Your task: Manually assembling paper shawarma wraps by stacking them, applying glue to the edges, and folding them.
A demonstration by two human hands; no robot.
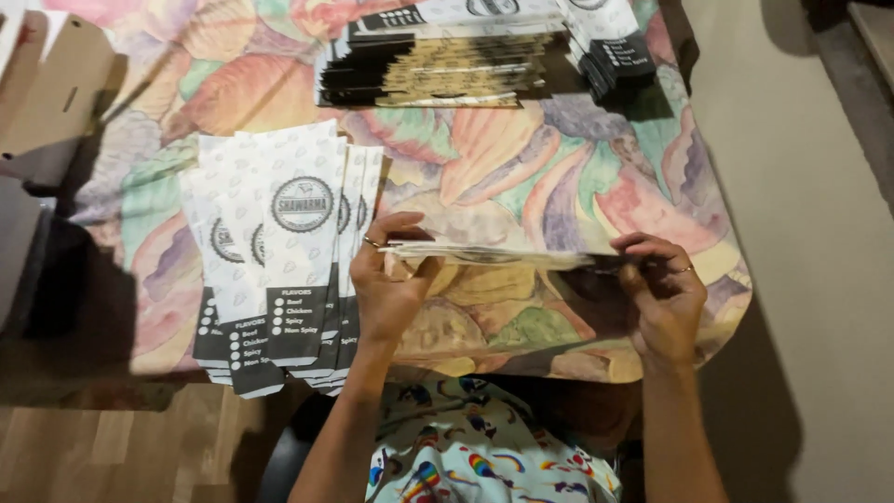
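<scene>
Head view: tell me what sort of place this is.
Probably a home or small-shop packing table: a colourful leaf-print tablecloth, fanned white paper food bags, more bags stacked behind, and a wooden floor.

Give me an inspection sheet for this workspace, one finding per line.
Surface: table under a flowery, many-coloured cloth.
Job's things: thin flat bundle of paper bags, held level above the table.
Clutter: fanned white paper bags at left; dark-edged stack at far side; cardboard at far left.
Grippers: left hand and right hand each pinch one end of the bundle.
Cables: nothing seen.
Surroundings: wooden floor, pale floor at right.
</scene>
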